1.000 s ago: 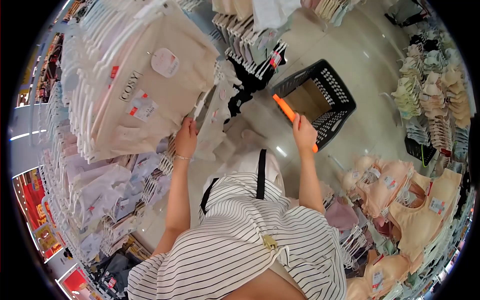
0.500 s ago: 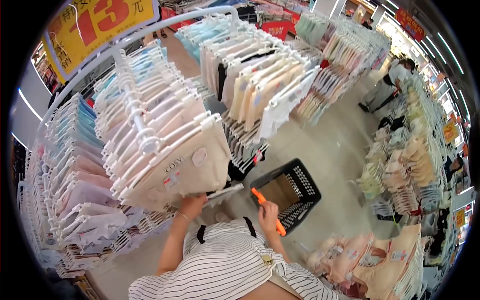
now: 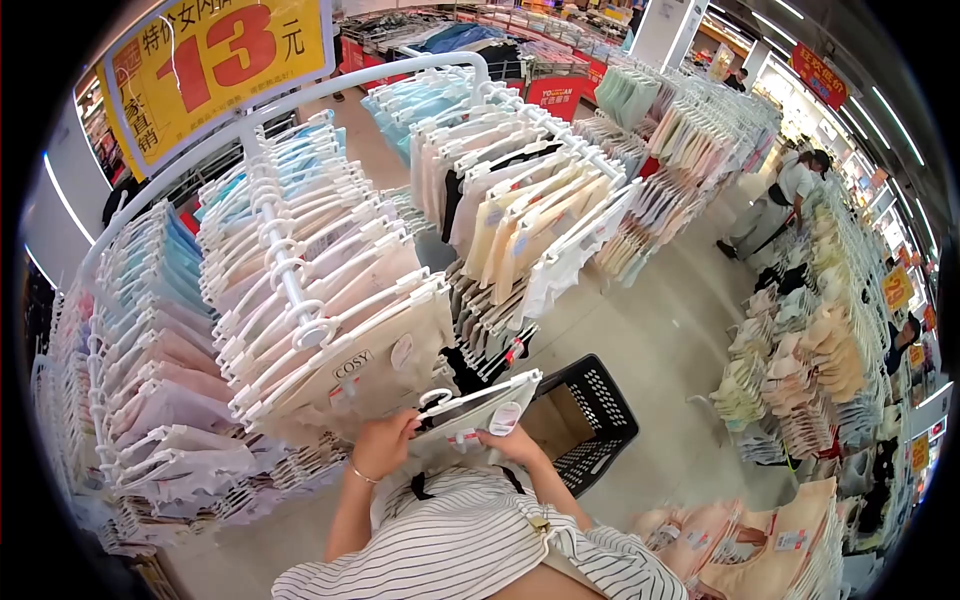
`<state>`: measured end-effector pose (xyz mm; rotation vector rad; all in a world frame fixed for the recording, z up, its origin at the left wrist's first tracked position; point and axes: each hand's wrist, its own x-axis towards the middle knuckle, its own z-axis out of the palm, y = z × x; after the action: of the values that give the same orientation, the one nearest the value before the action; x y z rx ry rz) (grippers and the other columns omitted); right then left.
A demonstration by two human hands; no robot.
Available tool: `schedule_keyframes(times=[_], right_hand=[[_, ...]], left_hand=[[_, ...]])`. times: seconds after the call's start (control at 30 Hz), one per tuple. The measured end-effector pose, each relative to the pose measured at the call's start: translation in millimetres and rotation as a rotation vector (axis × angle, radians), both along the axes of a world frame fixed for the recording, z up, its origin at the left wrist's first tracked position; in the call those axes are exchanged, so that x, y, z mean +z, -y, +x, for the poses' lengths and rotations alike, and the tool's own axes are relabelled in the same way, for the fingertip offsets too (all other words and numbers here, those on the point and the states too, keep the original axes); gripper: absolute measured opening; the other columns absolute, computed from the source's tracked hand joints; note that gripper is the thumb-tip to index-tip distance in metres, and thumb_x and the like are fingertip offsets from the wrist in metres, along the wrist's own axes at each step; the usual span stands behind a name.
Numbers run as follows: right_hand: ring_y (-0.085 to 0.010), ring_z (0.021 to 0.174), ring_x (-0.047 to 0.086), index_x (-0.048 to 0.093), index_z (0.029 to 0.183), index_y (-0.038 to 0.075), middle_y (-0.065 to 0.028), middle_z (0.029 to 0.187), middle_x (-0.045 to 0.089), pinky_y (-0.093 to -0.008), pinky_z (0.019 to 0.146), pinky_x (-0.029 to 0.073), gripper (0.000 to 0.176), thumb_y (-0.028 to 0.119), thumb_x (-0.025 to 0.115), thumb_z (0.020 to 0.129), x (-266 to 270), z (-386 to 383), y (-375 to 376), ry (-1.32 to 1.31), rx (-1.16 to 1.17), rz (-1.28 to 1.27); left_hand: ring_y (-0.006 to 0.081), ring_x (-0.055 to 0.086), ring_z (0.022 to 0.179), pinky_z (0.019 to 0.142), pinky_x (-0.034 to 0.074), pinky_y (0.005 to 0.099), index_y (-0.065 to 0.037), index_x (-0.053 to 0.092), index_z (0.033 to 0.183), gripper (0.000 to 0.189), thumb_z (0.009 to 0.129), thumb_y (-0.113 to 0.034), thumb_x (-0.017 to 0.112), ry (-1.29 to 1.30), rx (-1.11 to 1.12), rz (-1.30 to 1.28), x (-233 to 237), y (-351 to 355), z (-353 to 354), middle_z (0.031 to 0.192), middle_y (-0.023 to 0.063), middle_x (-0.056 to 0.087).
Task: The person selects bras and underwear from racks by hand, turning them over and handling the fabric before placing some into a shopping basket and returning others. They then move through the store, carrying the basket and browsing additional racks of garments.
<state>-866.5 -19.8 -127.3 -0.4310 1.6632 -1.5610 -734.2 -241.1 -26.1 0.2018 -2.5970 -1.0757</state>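
Note:
A pale grey garment [image 3: 470,428] on a white hanger is held up between my two hands at the front of the rack. My left hand [image 3: 386,444] is closed on its left end, by the hanger hook. With the fingers pressed on its lower right part, near a round white tag, my right hand [image 3: 513,443] grips the same garment. Just beyond hangs a beige garment [image 3: 375,365] marked COSY, on the rack's front hanger. A black perforated basket [image 3: 610,440] is to the right of my right hand; its orange handle is not visible.
White rails [image 3: 290,280] full of hung garments stand ahead and left, below a yellow price sign [image 3: 225,65]. Another person [image 3: 795,190] bends at the right-hand rack. Beige garments [image 3: 770,540] hang at the lower right. A pale floor aisle [image 3: 665,350] runs between.
The hanger with the grey garment has come up into fuller view. My right hand has let go of the orange handle and moved left onto the garment. The view has shifted slightly.

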Motion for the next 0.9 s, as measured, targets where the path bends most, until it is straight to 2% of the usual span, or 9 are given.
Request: schedule_keyframes(times=[0.17,0.3,0.4,0.53,0.6,0.67,0.73,0.87,0.9], right_hand=[[-0.0105,0.089,0.056,0.057,0.111,0.002,-0.0018,0.101,0.062,-0.0271,0.078,0.045,0.032,0.008,0.068,0.081,-15,7,-4,0.281,-0.329,-0.311],[-0.0110,0.080,0.058,0.059,0.104,-0.001,-0.0026,0.092,0.063,-0.0263,0.070,0.047,0.023,0.008,0.063,0.084,-12,8,-8,0.108,-0.432,-0.202],[-0.0105,0.078,0.057,0.059,0.103,0.000,-0.0028,0.092,0.062,-0.0255,0.069,0.046,0.020,0.012,0.057,0.088,-15,12,-9,0.183,-0.509,-0.198],[-0.0097,0.080,0.053,0.056,0.104,-0.003,-0.0029,0.091,0.060,-0.0258,0.071,0.044,0.023,0.013,0.052,0.090,-20,13,-18,0.034,-0.442,-0.060],[-0.0109,0.085,0.051,0.054,0.109,-0.003,-0.0038,0.096,0.059,-0.0265,0.076,0.044,0.025,0.012,0.051,0.090,-28,13,-23,-0.192,-0.351,-0.039],[-0.0137,0.100,0.051,0.048,0.121,-0.002,-0.0072,0.110,0.057,-0.0261,0.089,0.040,0.033,0.004,0.052,0.088,-41,13,-23,-0.223,-0.321,-0.050],[-0.0153,0.105,0.050,0.046,0.123,-0.001,-0.0083,0.114,0.055,-0.0265,0.092,0.038,0.038,0.000,0.053,0.085,-53,15,-21,-0.312,-0.314,-0.068],[-0.0222,0.107,0.051,0.037,0.129,0.000,-0.0129,0.113,0.054,-0.0283,0.095,0.036,0.051,-0.006,0.051,0.080,-38,22,-17,-0.406,-0.180,0.039],[-0.0299,0.116,0.044,0.033,0.129,-0.003,-0.0189,0.120,0.046,-0.0324,0.099,0.033,0.059,-0.010,0.052,0.074,-41,17,-16,-0.398,-0.106,0.123]], left_hand=[[0.0218,0.062,0.054,0.051,0.047,0.0321,-0.008,0.059,0.091,0.009,0.082,-0.008,0.059,-0.122,0.134,-0.078,17,11,2,0.062,0.0061,0.062],[0.0220,0.060,0.052,0.048,0.045,0.0315,-0.009,0.059,0.090,0.009,0.081,-0.009,0.060,-0.147,0.141,-0.156,13,13,3,0.059,0.0055,0.060],[0.0242,0.059,0.051,0.047,0.044,0.0338,-0.010,0.059,0.091,0.010,0.081,-0.011,0.061,-0.143,0.130,-0.260,13,10,2,0.058,0.0067,0.059],[0.0268,0.058,0.052,0.046,0.043,0.0364,-0.010,0.057,0.087,0.009,0.082,-0.016,0.061,-0.051,0.115,-0.351,0,4,4,0.060,0.0086,0.058],[0.0268,0.058,0.053,0.047,0.044,0.0367,-0.010,0.055,0.085,0.009,0.082,-0.017,0.060,-0.038,0.091,-0.371,5,-4,5,0.063,0.0088,0.058],[0.0267,0.058,0.053,0.047,0.044,0.0369,-0.010,0.054,0.082,0.010,0.083,-0.018,0.060,-0.026,0.073,-0.394,2,-7,11,0.064,0.0086,0.058],[0.0266,0.058,0.054,0.047,0.044,0.0369,-0.010,0.053,0.081,0.010,0.083,-0.018,0.059,-0.001,0.042,-0.396,-20,-8,16,0.065,0.0079,0.058],[0.0266,0.057,0.053,0.047,0.044,0.0372,-0.010,0.053,0.082,0.011,0.084,-0.019,0.059,0.013,0.064,-0.369,-43,-12,30,0.063,0.0080,0.058],[0.0271,0.057,0.053,0.047,0.044,0.0370,-0.010,0.052,0.084,0.011,0.085,-0.019,0.058,0.012,0.073,-0.366,-46,-12,33,0.063,0.0085,0.058]])
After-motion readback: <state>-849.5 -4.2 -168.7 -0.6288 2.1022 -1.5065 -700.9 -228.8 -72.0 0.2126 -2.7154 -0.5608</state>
